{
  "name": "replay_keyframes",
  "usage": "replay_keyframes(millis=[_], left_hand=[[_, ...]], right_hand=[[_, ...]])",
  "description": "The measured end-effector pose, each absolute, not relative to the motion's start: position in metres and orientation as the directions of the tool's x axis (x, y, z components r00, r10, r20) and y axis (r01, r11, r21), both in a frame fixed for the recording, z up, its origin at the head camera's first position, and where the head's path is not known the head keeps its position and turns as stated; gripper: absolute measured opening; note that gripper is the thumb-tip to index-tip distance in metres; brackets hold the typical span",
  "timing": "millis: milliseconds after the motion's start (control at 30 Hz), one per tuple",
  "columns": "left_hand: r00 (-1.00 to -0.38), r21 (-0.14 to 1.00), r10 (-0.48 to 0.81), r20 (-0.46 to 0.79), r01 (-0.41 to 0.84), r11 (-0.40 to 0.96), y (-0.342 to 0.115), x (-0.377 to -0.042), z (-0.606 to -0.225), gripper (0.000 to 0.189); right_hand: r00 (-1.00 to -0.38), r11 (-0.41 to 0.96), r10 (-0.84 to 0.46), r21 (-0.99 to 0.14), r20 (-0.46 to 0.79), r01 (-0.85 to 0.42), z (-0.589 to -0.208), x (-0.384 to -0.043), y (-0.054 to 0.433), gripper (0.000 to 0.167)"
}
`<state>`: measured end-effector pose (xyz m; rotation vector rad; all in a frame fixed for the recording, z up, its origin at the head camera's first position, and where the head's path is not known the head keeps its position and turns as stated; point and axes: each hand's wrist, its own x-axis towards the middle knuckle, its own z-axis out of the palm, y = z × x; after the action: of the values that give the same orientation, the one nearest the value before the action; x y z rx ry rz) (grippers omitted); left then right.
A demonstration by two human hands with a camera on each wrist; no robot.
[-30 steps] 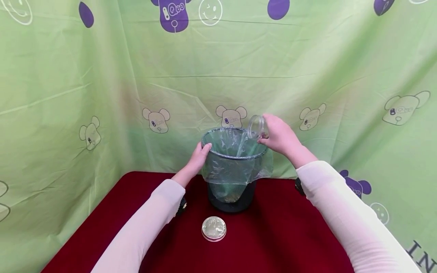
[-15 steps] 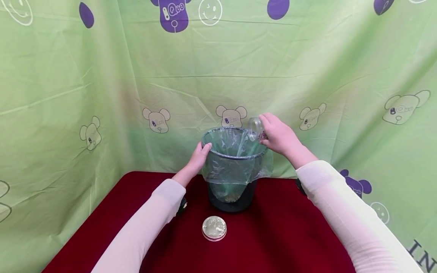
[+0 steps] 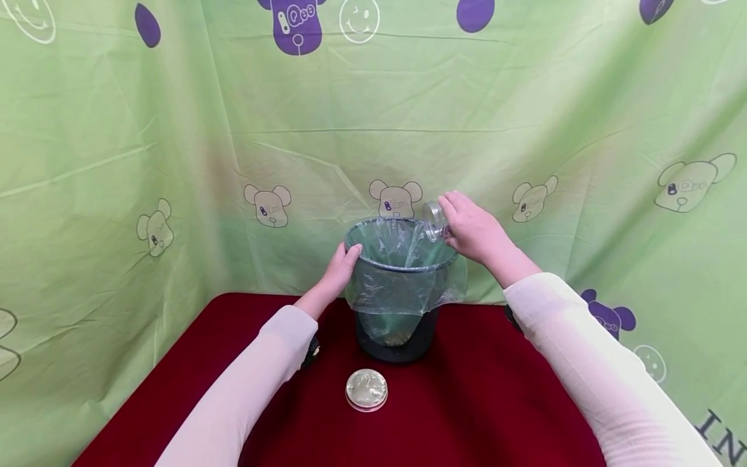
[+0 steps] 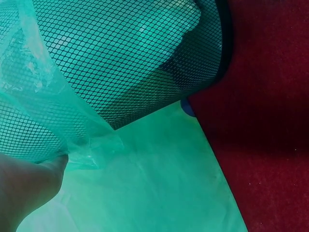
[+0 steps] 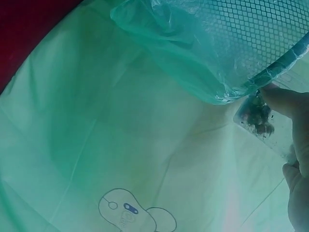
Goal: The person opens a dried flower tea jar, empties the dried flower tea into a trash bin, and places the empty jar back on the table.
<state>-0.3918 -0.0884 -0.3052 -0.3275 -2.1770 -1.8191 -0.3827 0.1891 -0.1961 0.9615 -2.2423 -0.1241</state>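
Note:
A black mesh wastebasket [image 3: 395, 353] stands on the table, lined with a thin translucent green bag [image 3: 382, 293] folded over its rim. My left hand [image 3: 337, 272] grips the rim at the left, thumb over the edge; in the left wrist view the hand [image 4: 31, 188] shows only in part beside the bag. Over the right side of the rim, my right hand [image 3: 477, 228] holds a clear jar [image 3: 433, 222] tipped on its side, mouth towards the basket. Dark and reddish bits [image 5: 259, 118] cling inside the jar in the right wrist view. What lies in the bag is mostly hidden.
A round silver lid [image 3: 366, 389] lies on the dark red tablecloth [image 3: 467, 402] in front of the basket. A green printed curtain [image 3: 327, 149] hangs close behind and along both sides.
The jar has tilted further, its mouth turning lower over the basket, and my right hand has rotated slightly with it. My left hand stays at the rim.

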Motion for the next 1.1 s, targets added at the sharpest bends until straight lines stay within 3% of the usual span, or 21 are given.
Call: replay_keyframes(millis=[400, 1100], left_hand=[[-0.927, 0.911, 0.008, 0.376, 0.371, 0.177, -0.0892, -0.3919, -0.3039, 0.056], [-0.924, 0.911, -0.001, 0.382, 0.377, 0.166, -0.0883, -0.3932, -0.3063, 0.055]], right_hand=[[-0.532, 0.733, -0.672, 0.359, 0.515, -0.578, -0.196, -0.3799, 0.1873, 0.088], [-0.446, 0.668, -0.74, 0.474, 0.503, -0.574, -0.2007, -0.3798, 0.1868, 0.081]])
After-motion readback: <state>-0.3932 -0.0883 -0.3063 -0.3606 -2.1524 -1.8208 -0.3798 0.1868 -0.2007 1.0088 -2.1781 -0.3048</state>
